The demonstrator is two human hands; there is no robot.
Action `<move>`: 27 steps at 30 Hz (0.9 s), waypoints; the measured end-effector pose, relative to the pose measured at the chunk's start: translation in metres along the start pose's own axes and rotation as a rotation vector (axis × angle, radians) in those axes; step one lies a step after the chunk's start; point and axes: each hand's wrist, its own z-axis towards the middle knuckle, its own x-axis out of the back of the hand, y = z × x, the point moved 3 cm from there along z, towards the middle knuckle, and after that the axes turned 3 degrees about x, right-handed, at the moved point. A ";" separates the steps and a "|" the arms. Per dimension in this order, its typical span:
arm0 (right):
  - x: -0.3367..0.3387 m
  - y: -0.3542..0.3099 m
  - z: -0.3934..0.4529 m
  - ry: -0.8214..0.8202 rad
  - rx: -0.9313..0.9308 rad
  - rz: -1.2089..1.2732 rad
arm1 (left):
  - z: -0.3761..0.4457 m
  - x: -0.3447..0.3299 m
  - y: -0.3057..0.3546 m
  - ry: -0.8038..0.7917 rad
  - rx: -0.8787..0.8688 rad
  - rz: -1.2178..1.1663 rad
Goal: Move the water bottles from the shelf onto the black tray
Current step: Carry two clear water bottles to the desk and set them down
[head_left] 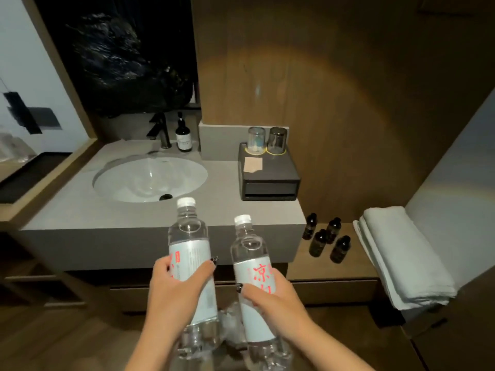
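Grey stone vanity counter (80, 210) spreads before us, with the black tray (269, 170) at its far right carrying two glasses (266, 141). Our left hand (174, 287) and right hand (270, 298) each wrap fingers around a water bottle (188, 250), (250, 258). Crowding the tray could topple those glasses. Bottle bases are blurred, and the shelf is out of view.
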 end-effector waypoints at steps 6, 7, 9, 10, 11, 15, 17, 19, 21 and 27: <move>-0.101 -0.042 0.026 0.015 0.101 0.127 | 0.045 0.086 0.035 0.079 -0.139 0.034; -0.113 -0.050 0.031 0.008 0.118 0.123 | 0.051 0.099 0.038 0.082 -0.154 0.039; -0.132 -0.066 0.043 -0.010 0.159 0.078 | 0.063 0.120 0.040 0.085 -0.174 0.052; -0.141 -0.073 0.050 -0.017 0.180 0.053 | 0.069 0.129 0.040 0.089 -0.180 0.054; -0.148 -0.079 0.057 -0.020 0.199 0.033 | 0.075 0.138 0.040 0.097 -0.183 0.053; -0.175 -0.095 0.087 -0.052 0.235 -0.011 | 0.097 0.165 0.036 0.164 -0.168 0.035; -0.191 -0.101 0.104 -0.085 0.242 -0.020 | 0.111 0.176 0.036 0.196 -0.151 0.023; -0.208 -0.106 0.121 -0.121 0.241 -0.013 | 0.128 0.185 0.040 0.224 -0.142 0.030; -0.225 -0.112 0.140 -0.156 0.245 -0.001 | 0.148 0.194 0.045 0.248 -0.122 0.039; -0.273 -0.144 0.198 -0.258 0.250 -0.009 | 0.211 0.221 0.061 0.309 -0.086 -0.003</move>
